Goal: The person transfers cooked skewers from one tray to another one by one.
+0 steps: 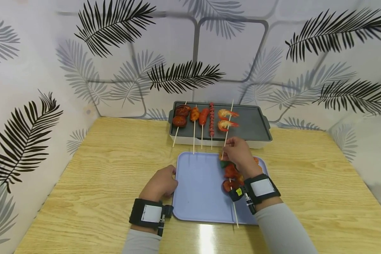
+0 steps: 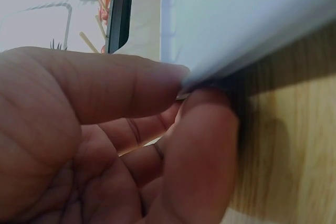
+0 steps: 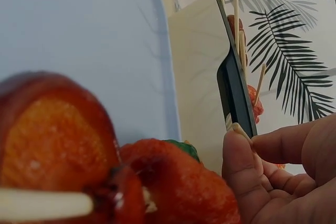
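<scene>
My right hand [image 1: 239, 154] pinches the lower stick of a shrimp skewer [image 1: 223, 125] between thumb and fingers. The two shrimps on it lie over the right-middle part of the dark grill plate [image 1: 251, 123]. In the right wrist view the stick end shows at the fingertips. My left hand [image 1: 160, 181] grips the left edge of the light blue tray [image 1: 197, 197], thumb on top and finger beneath, as the left wrist view shows. On the tray's right side lies a mixed food skewer [image 1: 231, 171], partly hidden by my right hand and wrist.
Left of the shrimps on the grill lie a thin red sausage-slice skewer [image 1: 211, 120], a red sausage skewer [image 1: 203, 116], a browned meat skewer [image 1: 194, 114] and a skewer of dark round pieces [image 1: 179, 121]. Their sticks overhang the front edge. A patterned wall stands behind the wooden table [image 1: 114, 169].
</scene>
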`<state>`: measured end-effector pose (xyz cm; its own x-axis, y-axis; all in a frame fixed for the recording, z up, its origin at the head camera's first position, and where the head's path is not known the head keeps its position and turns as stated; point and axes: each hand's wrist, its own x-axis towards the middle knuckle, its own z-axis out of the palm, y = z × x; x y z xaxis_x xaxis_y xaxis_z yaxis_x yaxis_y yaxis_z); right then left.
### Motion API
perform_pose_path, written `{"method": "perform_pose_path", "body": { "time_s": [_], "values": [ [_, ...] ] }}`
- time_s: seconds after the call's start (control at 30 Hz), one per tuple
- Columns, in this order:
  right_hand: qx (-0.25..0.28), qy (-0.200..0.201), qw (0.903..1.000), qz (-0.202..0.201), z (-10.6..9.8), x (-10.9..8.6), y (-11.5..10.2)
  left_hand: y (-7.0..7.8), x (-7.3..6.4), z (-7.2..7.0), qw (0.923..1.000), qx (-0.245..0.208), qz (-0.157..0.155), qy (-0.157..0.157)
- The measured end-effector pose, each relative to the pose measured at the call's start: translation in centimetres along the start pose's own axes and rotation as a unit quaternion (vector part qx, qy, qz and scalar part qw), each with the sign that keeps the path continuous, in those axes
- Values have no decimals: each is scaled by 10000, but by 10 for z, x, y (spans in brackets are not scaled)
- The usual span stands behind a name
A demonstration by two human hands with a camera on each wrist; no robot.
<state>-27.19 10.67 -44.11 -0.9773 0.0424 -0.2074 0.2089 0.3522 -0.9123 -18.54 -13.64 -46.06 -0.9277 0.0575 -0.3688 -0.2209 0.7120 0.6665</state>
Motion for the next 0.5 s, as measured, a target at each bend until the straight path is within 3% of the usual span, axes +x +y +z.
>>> {"method": "perform_pose_path", "body": {
  "time_s": [0.2, 0.5],
  "values": [
    [-230, 42, 9997, -97, -1, -4, 4, 1, -2, -1, 10000, 27, 28, 12],
    [-129, -24, 9998, -147, -4, -10, 4, 2, -2, 0, 10000, -76, 5, 25]
  ]
}}
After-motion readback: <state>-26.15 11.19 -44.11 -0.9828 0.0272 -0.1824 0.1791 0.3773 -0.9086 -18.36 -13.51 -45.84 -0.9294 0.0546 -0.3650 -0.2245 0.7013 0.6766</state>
